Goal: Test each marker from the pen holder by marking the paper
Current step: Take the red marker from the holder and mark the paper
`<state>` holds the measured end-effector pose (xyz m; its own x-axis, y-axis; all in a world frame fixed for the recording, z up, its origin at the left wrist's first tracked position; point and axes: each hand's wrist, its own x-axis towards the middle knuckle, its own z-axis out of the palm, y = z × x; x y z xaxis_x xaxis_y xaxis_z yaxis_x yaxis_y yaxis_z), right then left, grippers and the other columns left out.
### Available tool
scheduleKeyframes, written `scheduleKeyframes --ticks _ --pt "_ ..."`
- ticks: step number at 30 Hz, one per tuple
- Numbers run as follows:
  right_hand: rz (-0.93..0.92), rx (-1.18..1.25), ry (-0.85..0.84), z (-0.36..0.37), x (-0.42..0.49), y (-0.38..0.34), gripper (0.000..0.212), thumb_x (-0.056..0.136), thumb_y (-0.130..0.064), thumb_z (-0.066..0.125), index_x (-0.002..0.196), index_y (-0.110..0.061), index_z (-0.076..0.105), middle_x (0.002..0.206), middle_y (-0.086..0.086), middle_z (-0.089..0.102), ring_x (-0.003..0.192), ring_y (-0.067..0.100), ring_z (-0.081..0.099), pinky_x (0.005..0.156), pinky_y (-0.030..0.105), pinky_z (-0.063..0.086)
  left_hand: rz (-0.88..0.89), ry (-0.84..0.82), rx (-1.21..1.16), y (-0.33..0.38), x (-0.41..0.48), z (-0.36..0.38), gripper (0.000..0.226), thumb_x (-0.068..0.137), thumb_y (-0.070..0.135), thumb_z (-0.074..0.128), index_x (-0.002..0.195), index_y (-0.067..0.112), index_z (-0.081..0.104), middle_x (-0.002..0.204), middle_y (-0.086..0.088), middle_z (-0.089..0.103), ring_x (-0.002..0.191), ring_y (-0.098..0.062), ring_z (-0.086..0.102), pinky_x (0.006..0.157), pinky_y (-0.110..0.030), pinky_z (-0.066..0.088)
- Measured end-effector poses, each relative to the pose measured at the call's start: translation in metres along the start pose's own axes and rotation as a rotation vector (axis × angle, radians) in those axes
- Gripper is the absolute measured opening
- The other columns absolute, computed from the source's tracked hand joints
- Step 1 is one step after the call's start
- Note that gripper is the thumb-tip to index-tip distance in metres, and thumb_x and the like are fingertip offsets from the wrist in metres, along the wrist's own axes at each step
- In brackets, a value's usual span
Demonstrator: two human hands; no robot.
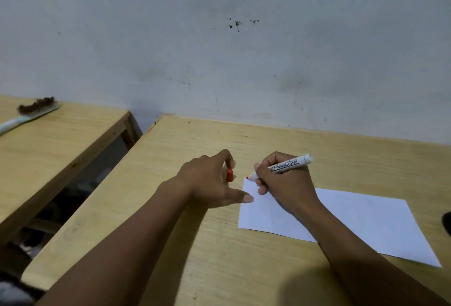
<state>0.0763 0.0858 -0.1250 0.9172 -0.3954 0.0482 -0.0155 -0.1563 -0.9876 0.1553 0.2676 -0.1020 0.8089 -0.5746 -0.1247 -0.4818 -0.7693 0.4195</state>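
Head view, only one. Right hand (pixel 285 183) wrapped around white marker (pixel 288 165) in a writing grip — fingers curled tight on the barrel, uncapped red tip pointing left and down, at the far left corner of the paper (pixel 341 220). Tip touching the sheet or just above it: cannot tell. Barrel tilted, back end up and to the right past the knuckles, black lettering readable along the side. Heel of right hand and forearm lying over the paper's left part.

Left hand (pixel 212 181) just left of the paper, pinching red cap (pixel 229 175) between fingertips, cap held upright, close beside the marker tip but apart from it. Left thumb stretched out toward the paper's left edge, thumbnail at or over that edge. Remaining fingers curled loosely over the cap.

Paper white, blank where visible, flat on light wooden desk (pixel 195 244), skewed, its long side running away to the lower right. Dark object (pixel 447 224) cut off at right frame edge, beyond the paper — too little showing to identify.

Second wooden table (pixel 61 139) to the left, separated by a gap, with a brush (pixel 31 113) lying on it — dark bristles up, pale handle toward left edge. Grey-white wall (pixel 219 49) behind both, dark specks on it.
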Motion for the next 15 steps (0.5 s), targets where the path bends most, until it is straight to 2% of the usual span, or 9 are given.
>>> scheduleKeyframes --ticks 3,6,11,15 --pt "0.000 -0.023 -0.018 0.0005 -0.0019 -0.0002 0.022 0.079 -0.022 0.079 0.077 -0.004 0.067 0.066 0.011 0.078 0.059 0.028 0.076 0.067 0.056 0.061 -0.004 -0.011 0.010 0.0010 0.0003 0.0002 0.081 0.049 0.086 0.073 0.108 0.037 0.046 0.092 0.023 0.069 0.081 -0.004 0.066 0.079 -0.038 0.057" --pt "-0.006 -0.027 -0.030 0.0005 -0.0019 0.0005 0.021 0.076 -0.024 0.080 0.074 -0.007 0.067 0.068 0.008 0.079 0.063 0.033 0.076 0.068 0.059 0.060 -0.007 -0.020 -0.003 0.0008 0.0001 -0.0011 0.081 0.050 0.085 0.073 0.109 0.037 0.045 0.093 0.023 0.069 0.081 -0.003 0.065 0.078 -0.036 0.055" --pt "-0.023 -0.033 -0.052 0.0017 -0.0018 0.0026 0.019 0.075 -0.023 0.081 0.069 -0.011 0.067 0.060 -0.001 0.074 0.053 0.023 0.071 0.068 0.056 0.062 -0.026 -0.032 -0.018 0.0017 0.0007 -0.0014 0.083 0.047 0.085 0.074 0.108 0.038 0.045 0.093 0.023 0.069 0.081 -0.004 0.066 0.078 -0.036 0.055" --pt "0.011 0.012 -0.088 0.0014 -0.0007 0.0021 0.017 0.072 -0.017 0.080 0.065 -0.010 0.066 0.062 0.008 0.074 0.054 0.024 0.067 0.064 0.049 0.059 -0.040 -0.033 -0.032 0.0012 0.0019 -0.0010 0.082 0.046 0.084 0.075 0.107 0.038 0.046 0.092 0.024 0.069 0.082 -0.004 0.066 0.077 -0.036 0.055"
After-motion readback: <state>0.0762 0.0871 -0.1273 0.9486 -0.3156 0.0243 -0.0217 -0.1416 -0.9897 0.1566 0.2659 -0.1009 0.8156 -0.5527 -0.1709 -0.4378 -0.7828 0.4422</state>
